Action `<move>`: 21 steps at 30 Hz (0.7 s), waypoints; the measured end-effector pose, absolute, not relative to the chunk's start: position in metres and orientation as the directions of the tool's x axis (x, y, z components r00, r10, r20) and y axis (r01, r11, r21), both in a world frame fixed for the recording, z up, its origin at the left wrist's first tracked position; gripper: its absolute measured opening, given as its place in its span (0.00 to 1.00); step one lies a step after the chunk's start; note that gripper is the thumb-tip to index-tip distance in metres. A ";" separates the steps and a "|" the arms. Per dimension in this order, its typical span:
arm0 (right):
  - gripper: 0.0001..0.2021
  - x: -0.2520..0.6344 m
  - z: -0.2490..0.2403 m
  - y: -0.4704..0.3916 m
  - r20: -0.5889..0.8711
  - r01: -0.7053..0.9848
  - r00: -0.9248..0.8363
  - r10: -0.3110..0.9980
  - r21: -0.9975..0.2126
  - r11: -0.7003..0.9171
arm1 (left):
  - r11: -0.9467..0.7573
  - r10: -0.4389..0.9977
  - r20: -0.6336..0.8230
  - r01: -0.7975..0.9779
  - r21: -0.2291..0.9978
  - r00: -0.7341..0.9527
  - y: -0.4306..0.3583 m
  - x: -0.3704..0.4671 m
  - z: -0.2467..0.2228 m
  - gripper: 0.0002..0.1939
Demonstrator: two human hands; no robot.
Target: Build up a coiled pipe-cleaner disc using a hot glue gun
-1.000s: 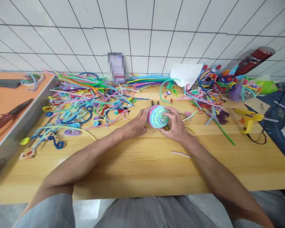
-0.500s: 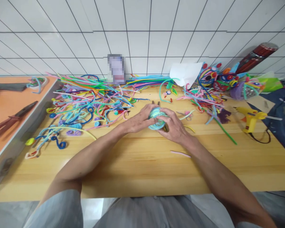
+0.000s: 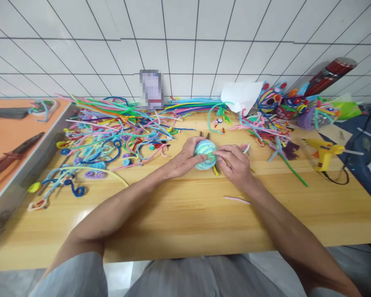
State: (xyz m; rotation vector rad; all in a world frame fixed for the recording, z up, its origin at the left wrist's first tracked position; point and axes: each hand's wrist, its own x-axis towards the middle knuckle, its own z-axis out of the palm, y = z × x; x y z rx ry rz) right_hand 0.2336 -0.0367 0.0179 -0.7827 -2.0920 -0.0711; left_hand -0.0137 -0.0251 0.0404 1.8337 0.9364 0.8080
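A round coil wound from blue, green and yellow pipe cleaners is held over the middle of the table. My left hand grips it from the left, with the thumb across its near face. At its right edge, my right hand is closed in a pinch, fingertips touching the coil. Whether those fingertips hold a strand end is too small to tell. Behind and under the coil lies a tool with dark tips and a yellow handle, mostly hidden. A short pink pipe cleaner lies nearer to me.
Loose pipe cleaners heap at the left and back. A phone leans on the tiled wall. At right are a yellow glue gun, finished crafts and a red flask. An orange-bottomed tray holds pliers.
My right hand has moved off the coil's near face to its right edge and now pinches there. My left hand keeps its hold, and more of the coil's face shows.
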 end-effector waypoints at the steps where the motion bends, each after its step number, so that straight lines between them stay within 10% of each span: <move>1: 0.18 0.233 0.018 -0.037 0.758 0.558 -0.418 0.501 -0.221 0.800 | -0.308 0.858 0.144 0.270 0.912 0.493 -0.026 -0.013 0.040 0.31; 21: 0.29 0.224 0.015 -0.046 0.680 0.615 -0.442 0.586 -0.246 0.749 | -0.222 0.875 0.077 0.254 0.941 0.478 -0.021 -0.018 0.045 0.29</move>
